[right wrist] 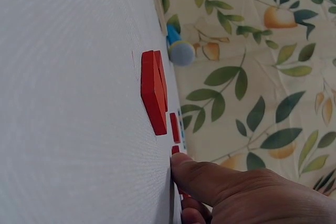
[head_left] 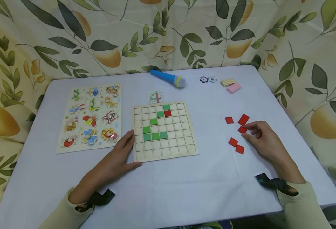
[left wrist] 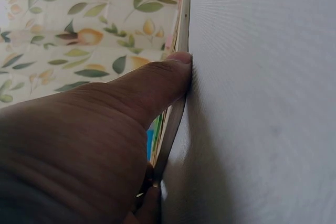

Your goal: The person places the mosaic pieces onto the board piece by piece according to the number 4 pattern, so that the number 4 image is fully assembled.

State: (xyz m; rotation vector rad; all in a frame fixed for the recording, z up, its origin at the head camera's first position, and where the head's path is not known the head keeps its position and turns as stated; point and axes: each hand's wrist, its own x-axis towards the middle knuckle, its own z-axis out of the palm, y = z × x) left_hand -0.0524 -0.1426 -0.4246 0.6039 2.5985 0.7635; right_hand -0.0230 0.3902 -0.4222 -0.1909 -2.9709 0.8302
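**Picking a red tile for the grid board**

Reaching among 5 loose red tiles on the white table [head_left: 185, 190], the right hand [head_left: 266, 143] pinches one red tile [head_left: 242, 129] with curled fingertips. The left hand [head_left: 119, 159], fingers straight, steadies the wooden grid board's [head_left: 195, 152] left edge. The board holds 6 green tiles and 1 red. Judging from this, the next move calls for lifting the tile and seating it squarely in an empty cell.

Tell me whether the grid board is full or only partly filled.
Partly filled: the grid board holds a few green tiles and one red tile; most cells are bare.
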